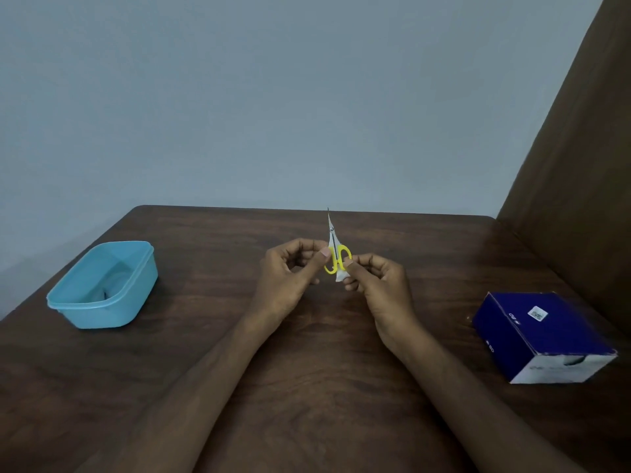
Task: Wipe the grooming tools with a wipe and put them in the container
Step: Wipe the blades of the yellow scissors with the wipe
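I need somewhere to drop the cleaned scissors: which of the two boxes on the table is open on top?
The light blue container on the left: lidless, its inside visible. The dark blue box on the right has a closed top.

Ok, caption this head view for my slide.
Both hands hold yellow-handled scissors and a wipe above the table.

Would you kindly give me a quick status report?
Left hand and right hand both pinch yellow scissors, white wipe behind. Blue container left, open. Nothing in the way.
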`<state>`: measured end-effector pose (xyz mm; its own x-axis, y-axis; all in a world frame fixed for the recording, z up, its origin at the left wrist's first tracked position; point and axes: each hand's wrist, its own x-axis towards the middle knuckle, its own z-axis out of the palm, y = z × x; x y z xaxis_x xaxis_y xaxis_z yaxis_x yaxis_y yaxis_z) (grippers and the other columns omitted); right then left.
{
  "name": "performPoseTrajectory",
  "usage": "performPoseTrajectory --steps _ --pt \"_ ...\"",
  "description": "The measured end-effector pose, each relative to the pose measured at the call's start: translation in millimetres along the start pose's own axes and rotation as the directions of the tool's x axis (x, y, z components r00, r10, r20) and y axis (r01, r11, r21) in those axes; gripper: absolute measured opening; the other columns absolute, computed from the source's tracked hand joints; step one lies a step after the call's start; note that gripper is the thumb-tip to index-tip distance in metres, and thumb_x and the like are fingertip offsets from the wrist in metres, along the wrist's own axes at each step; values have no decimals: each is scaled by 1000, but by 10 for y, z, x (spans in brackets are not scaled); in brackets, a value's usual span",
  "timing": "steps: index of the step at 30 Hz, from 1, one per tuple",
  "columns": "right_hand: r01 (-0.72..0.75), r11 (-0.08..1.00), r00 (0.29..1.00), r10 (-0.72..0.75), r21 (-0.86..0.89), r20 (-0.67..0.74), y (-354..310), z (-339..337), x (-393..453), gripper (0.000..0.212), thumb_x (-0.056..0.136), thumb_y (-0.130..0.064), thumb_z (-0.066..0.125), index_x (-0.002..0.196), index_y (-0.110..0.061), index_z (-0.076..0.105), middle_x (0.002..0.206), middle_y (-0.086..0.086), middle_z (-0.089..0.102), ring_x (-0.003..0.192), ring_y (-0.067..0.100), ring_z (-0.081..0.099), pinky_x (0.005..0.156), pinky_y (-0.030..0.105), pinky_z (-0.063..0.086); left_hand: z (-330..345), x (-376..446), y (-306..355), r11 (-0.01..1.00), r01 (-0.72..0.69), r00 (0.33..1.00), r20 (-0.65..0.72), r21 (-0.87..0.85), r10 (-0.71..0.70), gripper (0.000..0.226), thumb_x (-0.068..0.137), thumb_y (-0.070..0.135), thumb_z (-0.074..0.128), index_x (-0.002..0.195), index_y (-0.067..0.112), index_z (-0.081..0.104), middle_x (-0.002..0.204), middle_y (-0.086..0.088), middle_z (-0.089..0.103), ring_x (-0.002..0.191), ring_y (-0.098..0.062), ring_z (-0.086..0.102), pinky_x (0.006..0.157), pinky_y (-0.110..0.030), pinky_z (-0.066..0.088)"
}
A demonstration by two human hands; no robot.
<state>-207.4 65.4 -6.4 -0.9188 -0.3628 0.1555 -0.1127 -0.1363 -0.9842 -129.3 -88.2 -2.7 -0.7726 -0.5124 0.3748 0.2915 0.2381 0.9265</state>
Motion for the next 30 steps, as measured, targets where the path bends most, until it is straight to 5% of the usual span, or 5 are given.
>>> performPoseTrajectory --steps 7,17,23,26,30 --pt "-6 1000 999 6 -1 45 -53 32 -99 4 93 -14 81 95 -10 80 86 7 81 74 12 72 74 28 60 -57 -117 127 979 -4 990 -140 204 33 9 93 22 84 99 16 85 79 1 81 70 -16 80 72 -37 68" --pt "24 995 992 -12 -97 126 -115 113 -288 13 87 -11 86 98 -15 80 90 9 81 78 12 74 78 34 63 -518 -545 329 885 39 992 -127 464 22 14 98 15 77 109 18 85 89 6 83 72 -5 79 71 -23 65" --pt "61 991 973 -32 -120 229 -122 296 -529 19 86 -13 88 99 -19 76 81 1 81 78 15 76 76 32 57 -951 -733 666 787 87 989 -145 611 4 12 97 21 79 107 23 85 84 9 82 63 -3 77 67 -19 62" --pt "71 990 964 -37 -120 262 -132 430 -639 19 86 -10 86 99 -17 76 81 2 81 79 16 77 76 31 57 -1276 -767 871 694 81 987 -156 715 46 11 94 25 81 104 24 86 79 10 80 59 11 69 67 -13 56" --pt "67 991 962 -34 -113 271 -161 590 -699 17 87 -10 86 100 -16 76 85 5 81 81 18 78 75 29 57 -1776 -755 1078 616 179 964 -262 767 46 4 92 24 84 95 24 86 78 9 79 61 15 65 81 -26 59"
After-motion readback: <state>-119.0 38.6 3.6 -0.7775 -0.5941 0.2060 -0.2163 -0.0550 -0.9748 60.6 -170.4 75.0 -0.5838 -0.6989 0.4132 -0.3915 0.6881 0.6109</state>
